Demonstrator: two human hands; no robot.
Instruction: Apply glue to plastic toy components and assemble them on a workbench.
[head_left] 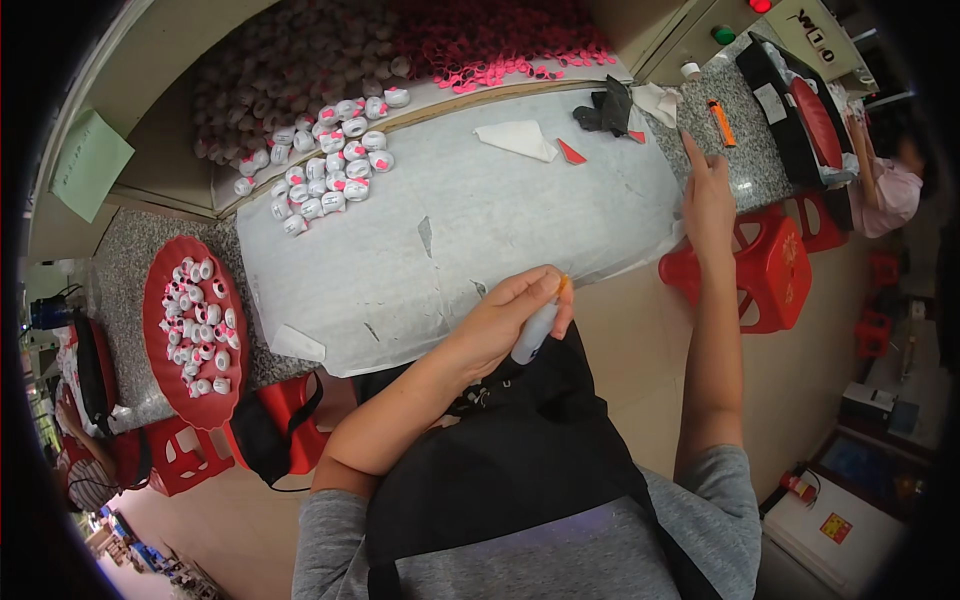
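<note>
My left hand (pixel 510 315) is closed around a small translucent bottle with an orange tip (pixel 535 330), held over my lap at the near edge of the white paper-covered bench (pixel 480 220). My right hand (pixel 706 195) reaches out with its fingers straight and apart, resting at the right end of the bench beside the grey speckled counter (pixel 745 170); it holds nothing. An orange marker (pixel 722 122) lies just beyond that hand. A cluster of small white pieces with pink spots (pixel 335 160) sits at the far left of the paper.
A red tray (pixel 190 255) with several white pieces lies at the left. Piles of white and red pieces (pixel 400 50) fill the back. A folded white sheet (pixel 520 140), black scraps (pixel 608 108), red stools (pixel 770 265) and another person's sleeve (pixel 895 195) lie rightward.
</note>
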